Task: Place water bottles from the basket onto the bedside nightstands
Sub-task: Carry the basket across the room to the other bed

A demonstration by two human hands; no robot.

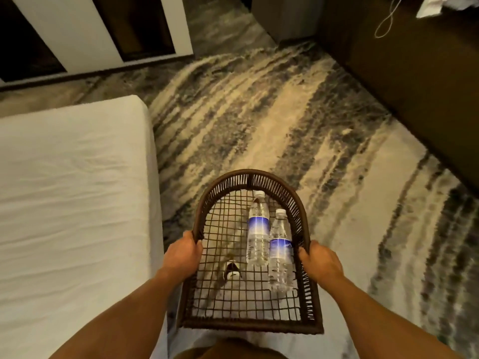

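Note:
A dark brown wicker basket with an open mesh bottom is held in front of me above the carpet. My left hand grips its left rim and my right hand grips its right rim. Two clear water bottles with blue labels lie inside on the right half, caps pointing away from me: one bottle nearer the middle, the other bottle against the right wall. No nightstand is in view.
A bed with a white sheet fills the left side, its corner close to the basket. Patterned beige and grey carpet stretches ahead. A dark brown cabinet with a white cable stands at the right; white and dark panels at the far left.

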